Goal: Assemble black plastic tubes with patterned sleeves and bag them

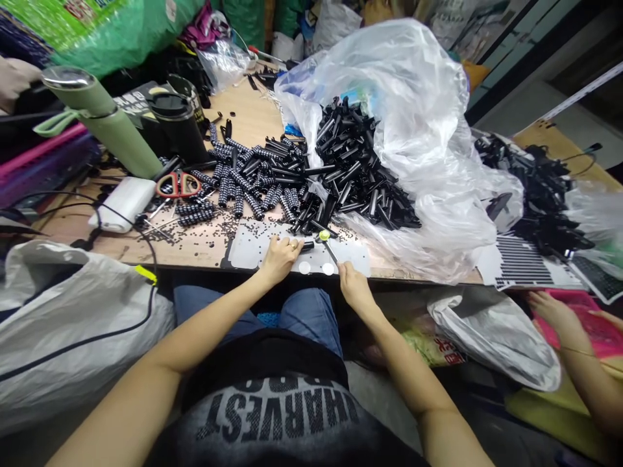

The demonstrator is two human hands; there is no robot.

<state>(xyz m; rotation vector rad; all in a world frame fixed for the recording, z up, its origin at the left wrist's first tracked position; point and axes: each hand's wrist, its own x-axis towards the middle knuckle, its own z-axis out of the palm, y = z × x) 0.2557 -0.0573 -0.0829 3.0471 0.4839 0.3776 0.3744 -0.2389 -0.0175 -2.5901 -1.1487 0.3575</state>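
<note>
Short black plastic tube (307, 246) held at a pale grey flat mat (253, 250), centre of the frame.
The tube is gripped by the curled left hand (282, 259); a slim yellow-headed hammer (329, 246) is held by its handle in the closed right hand (355, 287). Fingertips are best kept clear of the hammer's head, the tube firmly braced, and any tap light and square.

Light-topped wooden worktable (250, 109), second wooden table (535, 135) at right, stuffed green sacks (243, 23) massed behind, dark-framed pale panel (509, 35) at upper right, grey floor (363, 392) below, partly shadowed
</note>
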